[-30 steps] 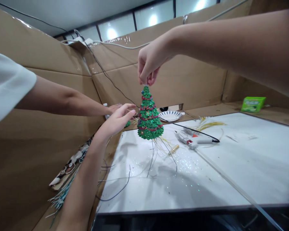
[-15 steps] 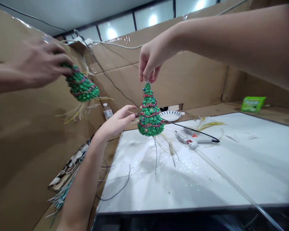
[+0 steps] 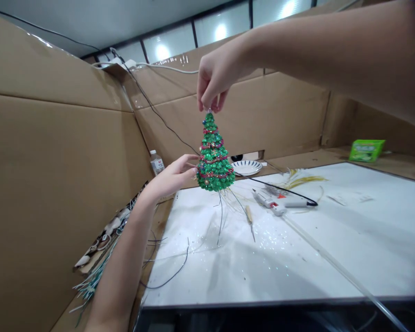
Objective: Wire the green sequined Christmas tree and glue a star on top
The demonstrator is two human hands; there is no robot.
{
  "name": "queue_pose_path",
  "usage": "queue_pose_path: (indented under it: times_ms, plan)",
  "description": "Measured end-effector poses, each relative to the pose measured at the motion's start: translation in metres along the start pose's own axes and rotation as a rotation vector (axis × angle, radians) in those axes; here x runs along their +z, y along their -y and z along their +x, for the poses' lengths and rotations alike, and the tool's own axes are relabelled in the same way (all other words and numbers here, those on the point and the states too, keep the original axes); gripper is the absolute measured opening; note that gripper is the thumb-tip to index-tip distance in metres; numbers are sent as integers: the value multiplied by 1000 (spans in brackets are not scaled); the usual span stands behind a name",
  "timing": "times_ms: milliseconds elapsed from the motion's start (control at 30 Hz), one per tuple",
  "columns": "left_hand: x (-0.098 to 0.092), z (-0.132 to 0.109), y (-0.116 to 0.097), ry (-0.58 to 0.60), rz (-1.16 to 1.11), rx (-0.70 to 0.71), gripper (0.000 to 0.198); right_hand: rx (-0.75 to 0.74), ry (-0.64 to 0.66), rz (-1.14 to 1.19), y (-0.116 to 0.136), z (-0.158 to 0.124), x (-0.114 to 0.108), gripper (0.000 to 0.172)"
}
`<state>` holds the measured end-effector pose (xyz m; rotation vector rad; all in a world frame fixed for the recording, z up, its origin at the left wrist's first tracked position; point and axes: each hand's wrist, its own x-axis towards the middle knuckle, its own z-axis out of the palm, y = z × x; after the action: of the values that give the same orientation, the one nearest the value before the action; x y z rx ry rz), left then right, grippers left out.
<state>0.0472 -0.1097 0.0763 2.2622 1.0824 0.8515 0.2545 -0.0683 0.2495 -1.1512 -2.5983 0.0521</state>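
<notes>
My right hand (image 3: 212, 80) pinches the tip of a small green sequin Christmas tree (image 3: 213, 157) and holds it up above the white table (image 3: 297, 258). Red bead garlands ring the tree, and thin wires hang loose from its base. My left hand (image 3: 173, 177) reaches in from the lower left, fingers stretched out, its fingertips touching the tree's lower left side.
A glue gun (image 3: 275, 203) with a black cord lies behind the tree, next to a patterned bowl (image 3: 245, 167) and yellow strands (image 3: 299, 179). A small bottle (image 3: 156, 162) stands by the cardboard wall (image 3: 55, 161). A green packet (image 3: 366, 150) rests far right. Loose wires (image 3: 100, 263) lie at left.
Another person's arm, which carried a second green tree up and away on the left, has left the view. My right hand has lifted the tree slightly; my left fingertips now touch it.
</notes>
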Motion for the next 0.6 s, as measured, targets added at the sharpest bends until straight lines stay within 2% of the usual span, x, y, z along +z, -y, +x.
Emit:
queue_pose_path:
  times_ms: [133,233,333,467,600]
  plan:
    - [-1,-2,-4,-22,7,-20,42,-22,-21,-20,0,2,-4,39]
    - [-3,-3,-4,-33,-1,-6,45,-26,-10,-42,0,4,-8,31]
    - [-4,-3,-4,-27,-34,25,55,-35,0,-59,1,6,-10,22]
    - [-7,-2,1,9,-89,21,72,-65,4,-69,5,5,-11,26]
    - [-9,-3,4,67,-132,41,81,-73,7,-84,9,4,-12,28]
